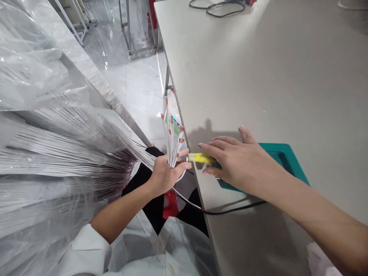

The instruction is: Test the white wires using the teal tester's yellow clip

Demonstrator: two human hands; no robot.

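My left hand (165, 174) is closed around a bundle of thin white cables with red-tipped ends (171, 134), held upright just off the left edge of the grey table (258, 76). My right hand (232, 159) lies on a teal device (287, 161) at the table edge, fingers stretched out, touching a strip of yellow tape (200, 157) that sticks out toward the bundle. The front of the teal device is hidden under my right hand.
Clear plastic bags full of white cable bundles (57, 153) fill the left side. A black cord (230, 209) runs from the teal device across the table edge. Another black cable (218, 7) lies at the far end. Metal cart frames (129, 30) stand on the tiled floor.
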